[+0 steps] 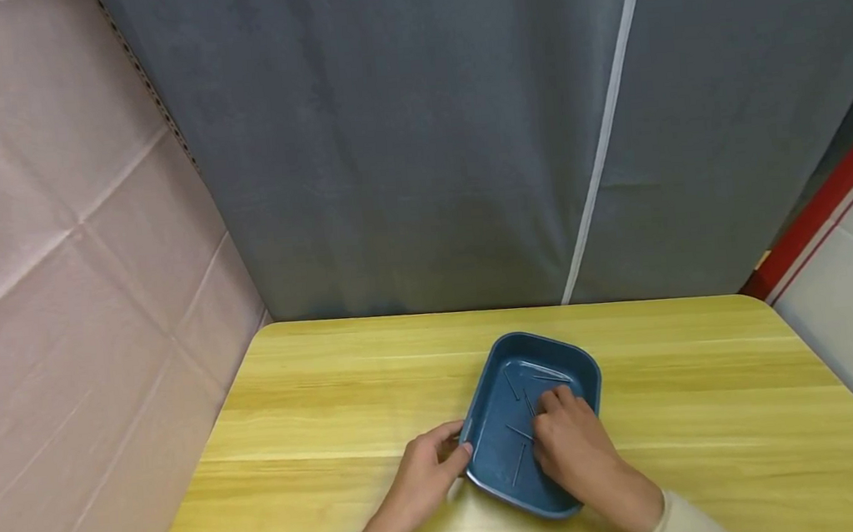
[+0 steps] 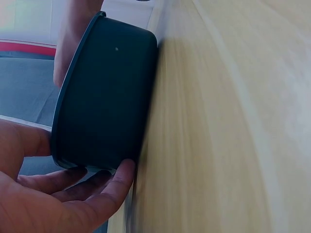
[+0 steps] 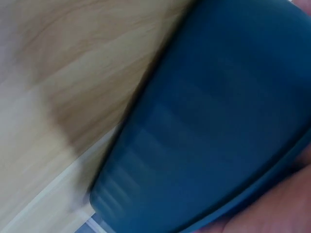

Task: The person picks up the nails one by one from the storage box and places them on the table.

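Head view: a person's left grip (image 1: 423, 471) pinches the edge of a blue tray (image 1: 490, 449) on the wooden bench (image 1: 320, 441); the right grip (image 1: 571, 438) dips among thin pins (image 1: 518, 464) inside, whether clamped on one I cannot tell. Left wrist view: thumb (image 2: 35, 141) at the rim, fingers (image 2: 102, 199) against the outer wall. Right wrist view: the tray's side, skin at its rim.

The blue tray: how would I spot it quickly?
On the yellow wooden table, find the left hand. It holds the blue tray by its edge, and the right hand reaches inside. It is the only container there, with thin sticks inside.
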Demonstrator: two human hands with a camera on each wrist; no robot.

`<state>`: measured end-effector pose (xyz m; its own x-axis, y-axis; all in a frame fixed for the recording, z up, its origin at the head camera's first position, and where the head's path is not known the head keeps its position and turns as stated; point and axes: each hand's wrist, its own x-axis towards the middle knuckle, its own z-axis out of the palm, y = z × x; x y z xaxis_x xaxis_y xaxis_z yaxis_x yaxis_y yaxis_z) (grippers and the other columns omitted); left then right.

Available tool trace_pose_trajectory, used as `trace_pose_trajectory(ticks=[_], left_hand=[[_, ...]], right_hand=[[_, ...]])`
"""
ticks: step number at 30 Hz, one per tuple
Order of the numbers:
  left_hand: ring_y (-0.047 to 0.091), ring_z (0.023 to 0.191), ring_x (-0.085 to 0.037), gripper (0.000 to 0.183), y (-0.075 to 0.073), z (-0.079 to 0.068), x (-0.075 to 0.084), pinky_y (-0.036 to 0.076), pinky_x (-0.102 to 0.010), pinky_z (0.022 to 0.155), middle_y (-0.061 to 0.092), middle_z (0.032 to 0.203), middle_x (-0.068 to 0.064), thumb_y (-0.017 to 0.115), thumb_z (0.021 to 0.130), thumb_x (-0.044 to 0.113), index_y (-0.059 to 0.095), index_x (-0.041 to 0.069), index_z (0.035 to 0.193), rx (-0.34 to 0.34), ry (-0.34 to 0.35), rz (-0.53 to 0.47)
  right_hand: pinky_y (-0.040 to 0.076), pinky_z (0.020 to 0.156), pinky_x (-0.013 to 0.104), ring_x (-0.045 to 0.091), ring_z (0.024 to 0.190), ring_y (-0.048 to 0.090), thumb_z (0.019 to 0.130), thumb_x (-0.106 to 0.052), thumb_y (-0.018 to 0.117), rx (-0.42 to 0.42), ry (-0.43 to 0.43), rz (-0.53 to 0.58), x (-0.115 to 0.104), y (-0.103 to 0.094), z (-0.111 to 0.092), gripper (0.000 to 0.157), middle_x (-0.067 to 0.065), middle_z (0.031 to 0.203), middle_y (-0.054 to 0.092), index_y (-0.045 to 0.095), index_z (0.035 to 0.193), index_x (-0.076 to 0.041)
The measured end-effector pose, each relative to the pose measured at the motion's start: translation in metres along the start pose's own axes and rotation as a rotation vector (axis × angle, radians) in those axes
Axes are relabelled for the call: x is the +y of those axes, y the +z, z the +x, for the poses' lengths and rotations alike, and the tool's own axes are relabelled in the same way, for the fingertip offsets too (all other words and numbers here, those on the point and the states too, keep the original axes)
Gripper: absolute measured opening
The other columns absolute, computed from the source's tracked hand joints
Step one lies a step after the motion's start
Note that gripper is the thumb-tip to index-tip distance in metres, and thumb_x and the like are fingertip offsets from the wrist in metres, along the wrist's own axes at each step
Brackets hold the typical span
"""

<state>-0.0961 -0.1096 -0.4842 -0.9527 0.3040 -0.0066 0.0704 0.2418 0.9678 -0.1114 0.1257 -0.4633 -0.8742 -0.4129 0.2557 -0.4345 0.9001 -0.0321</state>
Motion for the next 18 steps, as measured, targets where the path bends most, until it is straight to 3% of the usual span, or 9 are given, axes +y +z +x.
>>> trace_pose_trajectory(ticks=[8,18], left_hand=[[0.071,0.096,-0.022,0.040,0.000,-0.001,0.002,0.062,-0.022,0.073,0.072,0.112,-0.015,0.059,0.102,0.015,0.058,-0.003,0.137,0.004,-0.015,0.015],[0.071,0.099,-0.026,0.040,0.000,-0.001,0.001,0.062,-0.022,0.074,0.071,0.115,-0.017,0.058,0.102,0.015,0.057,-0.005,0.137,0.000,-0.012,-0.001]], right_hand=[[0.054,0.084,0.046,0.032,0.105,0.054,0.076,-0.017,0.082,0.049,-0.024,0.073,0.008,-0.006,-0.005,0.011,0.008,0.101,0.064,0.074,0.071,-0.010],[0.054,0.093,0.049,0.030,0.112,0.054,0.073,-0.017,0.084,0.156,-0.027,0.165,0.015,-0.016,-0.011,0.008,0.005,0.106,0.066,0.076,0.072,-0.016]])
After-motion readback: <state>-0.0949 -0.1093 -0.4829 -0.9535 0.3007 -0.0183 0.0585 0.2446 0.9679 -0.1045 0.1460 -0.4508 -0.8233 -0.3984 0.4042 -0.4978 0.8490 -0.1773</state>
